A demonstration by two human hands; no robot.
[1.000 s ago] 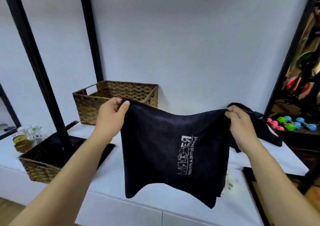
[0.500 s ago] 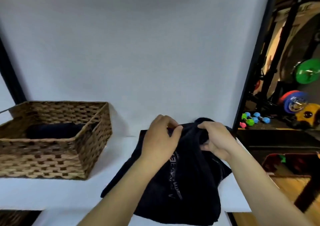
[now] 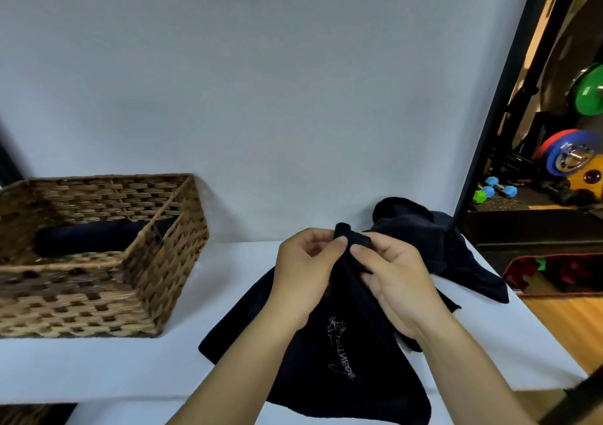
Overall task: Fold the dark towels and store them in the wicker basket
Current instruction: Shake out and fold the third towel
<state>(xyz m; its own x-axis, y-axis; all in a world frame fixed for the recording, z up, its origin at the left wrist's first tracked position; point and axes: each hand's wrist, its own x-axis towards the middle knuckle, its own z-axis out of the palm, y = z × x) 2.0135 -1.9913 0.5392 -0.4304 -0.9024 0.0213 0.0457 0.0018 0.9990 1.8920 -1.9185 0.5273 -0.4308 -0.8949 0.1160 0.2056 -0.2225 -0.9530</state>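
Hands meeting above the white shelf, left hand and right hand each pinching an upper corner of the dark towel to halve it, wicker basket well apart at left

White desk against a pale wall. On it, far left: a wicker basket. Right of centre: a dark towel, its lower part draped over the desk's near edge. Far right, by the wall: a second, crumpled dark towel.
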